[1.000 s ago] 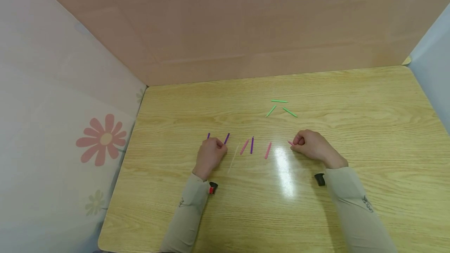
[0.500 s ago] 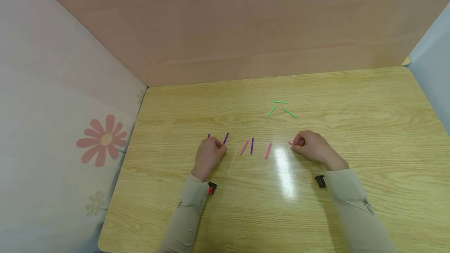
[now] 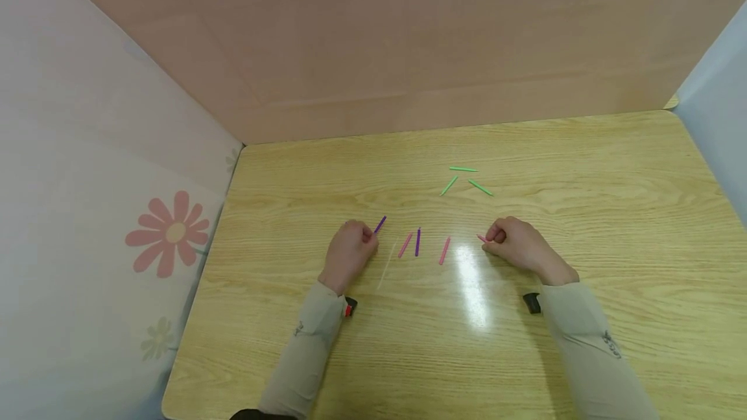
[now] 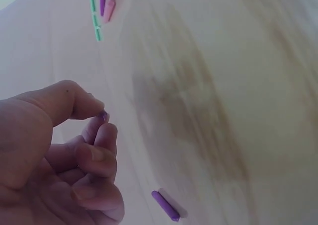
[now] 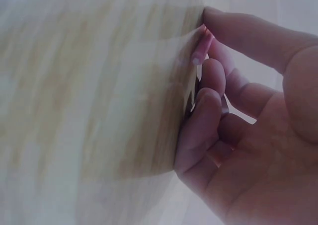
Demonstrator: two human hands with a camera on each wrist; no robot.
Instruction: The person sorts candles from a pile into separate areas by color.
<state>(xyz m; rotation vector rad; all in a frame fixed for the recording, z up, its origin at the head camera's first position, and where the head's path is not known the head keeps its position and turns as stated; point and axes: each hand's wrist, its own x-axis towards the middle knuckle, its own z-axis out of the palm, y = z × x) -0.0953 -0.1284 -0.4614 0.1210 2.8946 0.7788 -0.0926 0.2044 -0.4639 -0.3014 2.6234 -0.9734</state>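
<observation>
We see the left hand (image 3: 348,253) curled on the wooden table (image 3: 583,167), its thumb and forefinger pinching a purple stick (image 3: 380,223) whose far end pokes out up and to the right of the knuckles. In the left wrist view another purple stick (image 4: 165,206) lies flat on the table just beside the curled fingers. The right hand (image 3: 516,243) is curled too, pinching the end of a pink stick (image 3: 482,238) between thumb and forefinger, low against the table. Between the two hands lie a pink stick (image 3: 405,244), a third purple stick (image 3: 417,242), another pink one (image 3: 445,250) and a pale stick (image 3: 388,264). Farther back, three green sticks (image 3: 465,179) lie close together, well apart from both hands.
</observation>
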